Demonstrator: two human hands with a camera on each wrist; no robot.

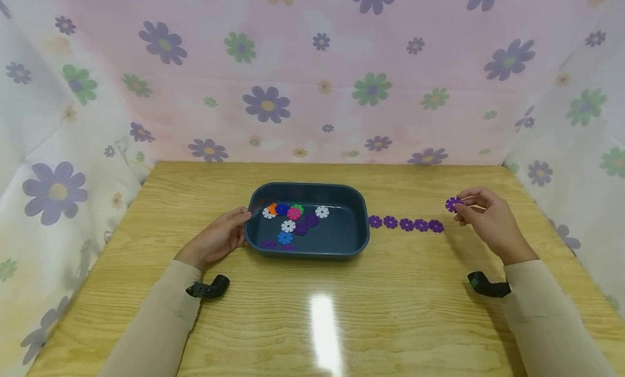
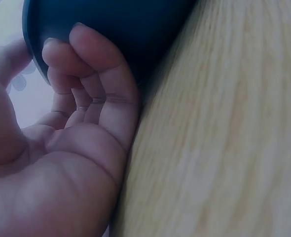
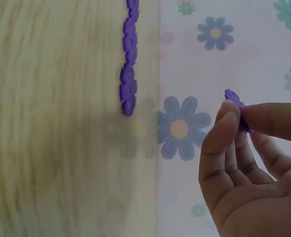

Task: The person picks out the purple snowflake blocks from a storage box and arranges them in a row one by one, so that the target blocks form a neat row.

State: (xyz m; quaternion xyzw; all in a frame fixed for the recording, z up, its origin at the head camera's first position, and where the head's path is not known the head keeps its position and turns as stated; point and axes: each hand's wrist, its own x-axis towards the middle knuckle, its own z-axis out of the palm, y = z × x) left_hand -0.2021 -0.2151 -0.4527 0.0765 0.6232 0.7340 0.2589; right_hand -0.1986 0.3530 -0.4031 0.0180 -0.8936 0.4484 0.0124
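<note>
A dark blue tray (image 1: 342,233) sits mid-table with notched plastic discs in several colours inside, among them a white disc (image 1: 321,212), a pink disc (image 1: 294,213) and a light blue disc (image 1: 285,237). My left hand (image 1: 222,235) holds the tray's left end, thumb at the rim and fingers bent against the outer wall (image 2: 135,29). Between thumb and fingertips, my right hand (image 1: 490,222) pinches a purple notched disc (image 1: 453,204), raised above the table. Below and left of it, a row of purple discs (image 1: 407,224) runs from the tray's right side; its end disc (image 1: 436,226) lies nearest that hand.
The wooden table (image 1: 390,312) reaches back to a flower-patterned cloth (image 1: 312,95), which also hangs at both sides. A black wrist device shows on the left sleeve (image 1: 161,306) and another on the right sleeve (image 1: 547,306).
</note>
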